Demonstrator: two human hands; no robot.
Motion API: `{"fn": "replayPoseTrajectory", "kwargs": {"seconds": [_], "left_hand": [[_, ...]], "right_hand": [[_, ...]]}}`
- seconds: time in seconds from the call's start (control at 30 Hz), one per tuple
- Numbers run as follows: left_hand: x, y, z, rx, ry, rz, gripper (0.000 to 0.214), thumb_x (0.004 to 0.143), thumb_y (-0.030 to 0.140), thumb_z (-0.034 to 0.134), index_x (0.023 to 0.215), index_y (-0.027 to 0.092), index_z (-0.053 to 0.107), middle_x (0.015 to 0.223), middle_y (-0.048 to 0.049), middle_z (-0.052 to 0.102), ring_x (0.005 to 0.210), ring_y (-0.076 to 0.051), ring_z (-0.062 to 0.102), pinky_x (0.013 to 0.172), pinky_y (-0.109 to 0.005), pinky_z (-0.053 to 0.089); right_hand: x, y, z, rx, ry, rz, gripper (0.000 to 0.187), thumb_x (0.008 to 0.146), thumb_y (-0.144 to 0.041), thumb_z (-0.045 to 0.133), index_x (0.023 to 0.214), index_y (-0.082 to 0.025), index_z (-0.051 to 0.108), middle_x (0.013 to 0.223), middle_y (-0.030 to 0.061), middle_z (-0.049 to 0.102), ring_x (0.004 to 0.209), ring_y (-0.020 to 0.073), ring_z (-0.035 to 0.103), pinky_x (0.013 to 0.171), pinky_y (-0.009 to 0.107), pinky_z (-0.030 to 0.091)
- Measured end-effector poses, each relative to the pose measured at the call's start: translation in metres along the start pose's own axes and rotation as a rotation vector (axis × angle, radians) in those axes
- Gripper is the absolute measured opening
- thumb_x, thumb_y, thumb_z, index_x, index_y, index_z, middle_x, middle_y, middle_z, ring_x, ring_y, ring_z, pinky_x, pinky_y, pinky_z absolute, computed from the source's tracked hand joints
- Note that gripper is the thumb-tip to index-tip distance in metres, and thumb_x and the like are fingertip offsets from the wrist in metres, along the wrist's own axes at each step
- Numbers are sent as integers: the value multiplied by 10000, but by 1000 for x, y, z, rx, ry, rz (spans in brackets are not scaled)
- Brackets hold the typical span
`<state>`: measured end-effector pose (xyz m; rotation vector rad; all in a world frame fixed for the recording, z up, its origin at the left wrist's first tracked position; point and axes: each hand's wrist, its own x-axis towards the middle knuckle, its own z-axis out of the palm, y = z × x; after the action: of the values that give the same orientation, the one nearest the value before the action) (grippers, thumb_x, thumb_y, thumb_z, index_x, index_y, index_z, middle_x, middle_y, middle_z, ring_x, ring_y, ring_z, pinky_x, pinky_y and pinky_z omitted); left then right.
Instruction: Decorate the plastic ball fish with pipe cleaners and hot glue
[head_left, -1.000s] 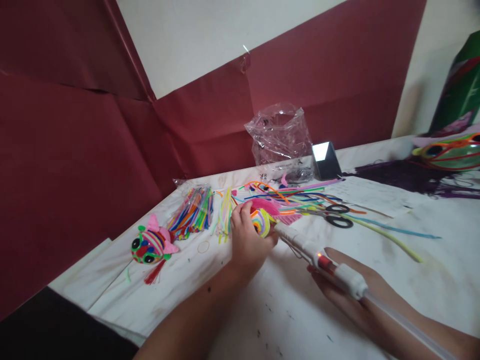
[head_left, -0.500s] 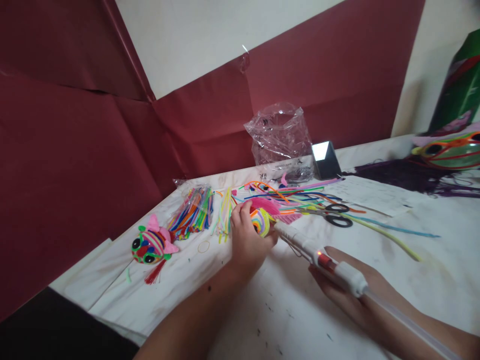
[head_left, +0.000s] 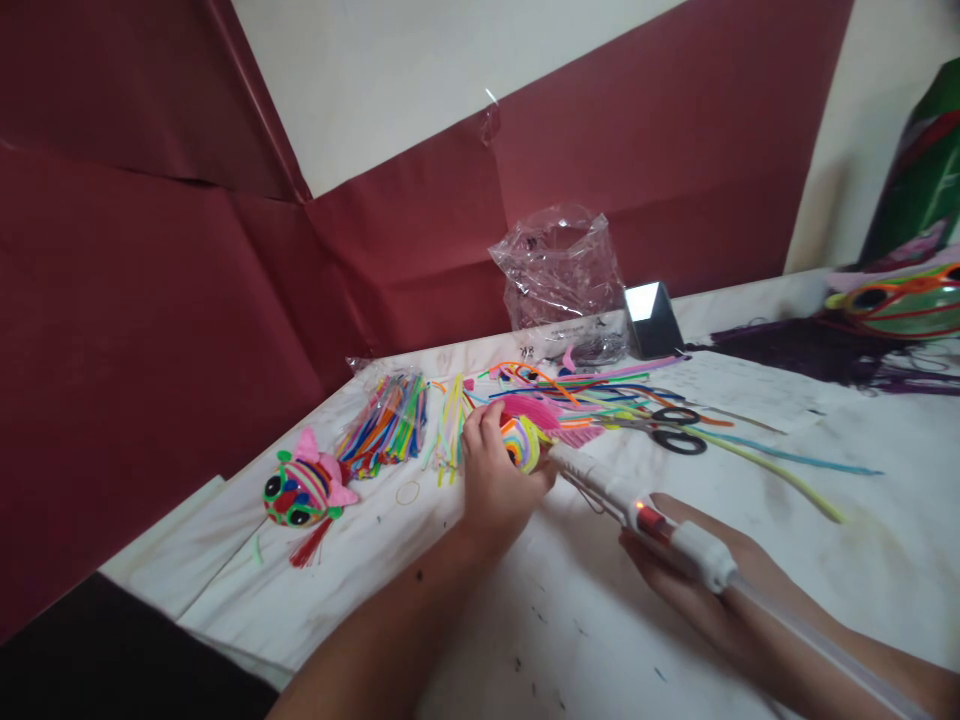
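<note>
Left forearm [head_left: 405, 610]: bare, extended forward, left of the white glue gun [head_left: 596, 485], rising obliquely toward its nozzle end. Left hand [head_left: 496, 485]: just beside the nozzle tip, back of hand uppermost, fingers bent, thumb side toward the tip, grip closed. Right forearm [head_left: 892, 665]: bare, behind the glue gun's rear end, angled forward and inward. Right hand [head_left: 697, 605]: wrapped about the glue gun's underside, grip closed, fingers partly hidden by its body. Hands apart, one at each end.

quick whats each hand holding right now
Left hand: closed on the round craft piece with multicoloured curved stripes.
Right hand: closed around the white glue gun with a red section.
</note>
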<state>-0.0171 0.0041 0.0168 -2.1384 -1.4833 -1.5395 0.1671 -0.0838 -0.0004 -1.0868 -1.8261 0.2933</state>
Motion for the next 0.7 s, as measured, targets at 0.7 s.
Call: {"fn": "replayPoseTrajectory", "kwargs": {"seconds": [0.7], "left_hand": [[1,0,-2,-27,-6,-16,734,639,264,731,1292,157,412,1281,-171,458,1256,-317,468,1083,-485,394]], "right_hand": [[-2,-6,0,32,18,35,218,896,-354,470,706,-247,470,616,-21,547,527,132,516,502,250,417]]}}
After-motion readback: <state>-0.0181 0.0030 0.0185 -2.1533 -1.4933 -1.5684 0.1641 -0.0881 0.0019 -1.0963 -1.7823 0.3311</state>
